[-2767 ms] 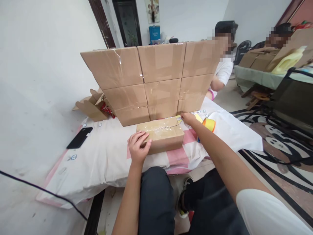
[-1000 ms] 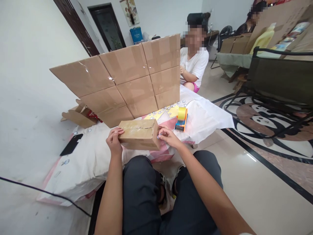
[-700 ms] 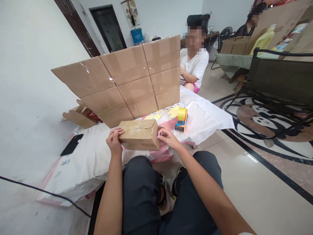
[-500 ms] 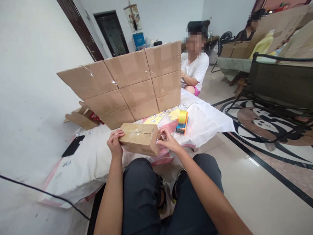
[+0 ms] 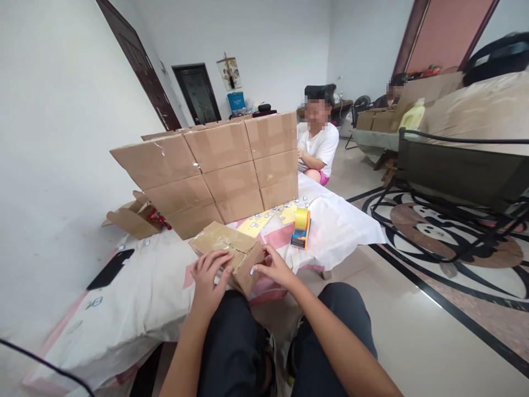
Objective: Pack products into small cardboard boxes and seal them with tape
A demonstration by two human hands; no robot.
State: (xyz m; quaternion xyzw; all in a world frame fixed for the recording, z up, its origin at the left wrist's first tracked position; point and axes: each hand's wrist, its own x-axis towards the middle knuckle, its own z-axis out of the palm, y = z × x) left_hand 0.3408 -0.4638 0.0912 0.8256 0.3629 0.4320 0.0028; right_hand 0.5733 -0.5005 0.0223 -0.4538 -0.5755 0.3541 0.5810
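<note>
A small taped cardboard box (image 5: 223,242) lies at the near edge of the cloth-covered table, turned at an angle. My left hand (image 5: 211,275) rests over its near top edge, fingers stretched across the top and thumb toward the right end, steadying it. At the right end face, my right hand (image 5: 275,266) holds the box by its edge, fingers bent and thumb on the face. A small pale spot shows at the right thumb tip; I cannot tell what it is. A tape dispenser (image 5: 301,236) with a yellow roll stands to the right.
A stack of taped cardboard boxes (image 5: 225,171) rises behind the small box. An opened carton (image 5: 134,218) and a flat black object (image 5: 111,269) lie at left. Behind the stack sits a person in a white shirt (image 5: 318,146). A dark folding chair (image 5: 458,171) stands at right.
My left hand has moved from the box's left end onto its near top edge. The box has turned, its right end swinging toward me. My view has tilted up.
</note>
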